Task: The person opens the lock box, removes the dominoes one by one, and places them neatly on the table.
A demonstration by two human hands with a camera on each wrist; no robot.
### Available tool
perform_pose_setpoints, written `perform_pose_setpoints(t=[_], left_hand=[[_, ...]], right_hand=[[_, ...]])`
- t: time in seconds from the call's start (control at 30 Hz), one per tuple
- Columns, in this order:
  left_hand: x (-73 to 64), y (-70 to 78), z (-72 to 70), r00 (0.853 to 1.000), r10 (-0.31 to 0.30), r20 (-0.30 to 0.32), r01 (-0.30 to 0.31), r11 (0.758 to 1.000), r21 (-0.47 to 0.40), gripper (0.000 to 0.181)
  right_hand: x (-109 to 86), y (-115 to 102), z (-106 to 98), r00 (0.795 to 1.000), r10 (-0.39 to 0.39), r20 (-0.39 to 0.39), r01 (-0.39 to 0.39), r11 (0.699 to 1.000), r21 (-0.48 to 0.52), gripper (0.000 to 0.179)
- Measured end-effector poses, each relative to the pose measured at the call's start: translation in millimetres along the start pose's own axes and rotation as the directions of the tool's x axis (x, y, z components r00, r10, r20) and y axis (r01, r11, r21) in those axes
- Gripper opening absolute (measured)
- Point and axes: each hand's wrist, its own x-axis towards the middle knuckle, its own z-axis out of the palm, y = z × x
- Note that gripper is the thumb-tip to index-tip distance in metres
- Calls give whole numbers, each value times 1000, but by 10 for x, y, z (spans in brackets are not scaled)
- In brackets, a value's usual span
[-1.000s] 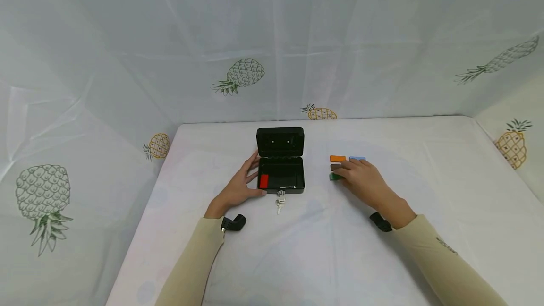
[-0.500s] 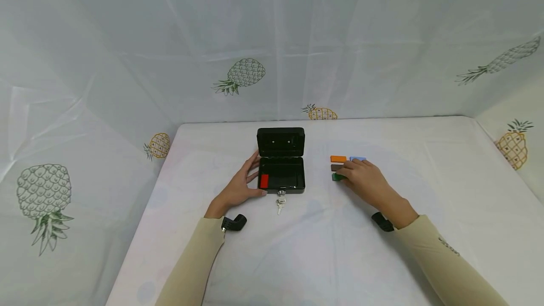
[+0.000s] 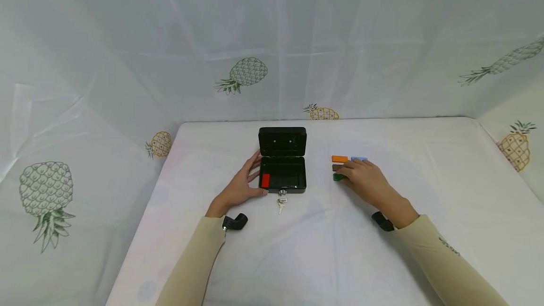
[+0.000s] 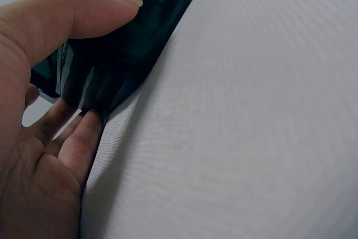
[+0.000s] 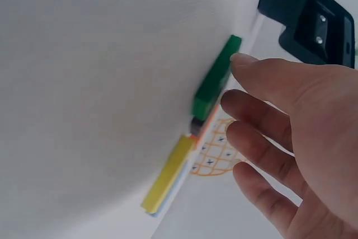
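Note:
A black cash box (image 3: 282,174) stands with its lid up. My left hand (image 3: 238,189) grips the box's left front corner, the thumb across the front and the other fingers along the side. A red block (image 3: 265,180) lies in the box at the left. To the right of the box, my right hand (image 3: 366,182) bends over a green block (image 5: 215,79); thumb and index finger meet its edge and appear to pinch it. A brown block (image 3: 337,167) lies just behind, partly covered by the hand.
Beyond the right hand lie an orange block (image 3: 339,158) and a blue block (image 3: 359,158). A yellow block (image 5: 168,174) shows in the right wrist view, hidden from above by the hand. Keys (image 3: 281,203) hang from the box's front lock. A pineapple-print sheet (image 3: 248,72) rises behind the table.
The green block has shifted slightly to the right under my right fingers over the past second. My left hand has stayed on the box. The head view has shifted a little.

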Motion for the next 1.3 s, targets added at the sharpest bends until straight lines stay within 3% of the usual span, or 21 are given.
perform_pose_setpoints(t=[0.33,0.87,1.3], left_hand=[[41,24,-3,1000,-10,-1,10,1000,22,124],[38,51,7,1000,-22,7,22,1000,14,124],[-11,52,0,1000,-25,11,25,999,-20,124]], right_hand=[[213,-191,-90,979,-157,-128,156,988,-14,30],[648,-688,-42,965,-259,-50,257,966,-36,28],[884,-912,129,942,-334,28,335,941,-38,26]])
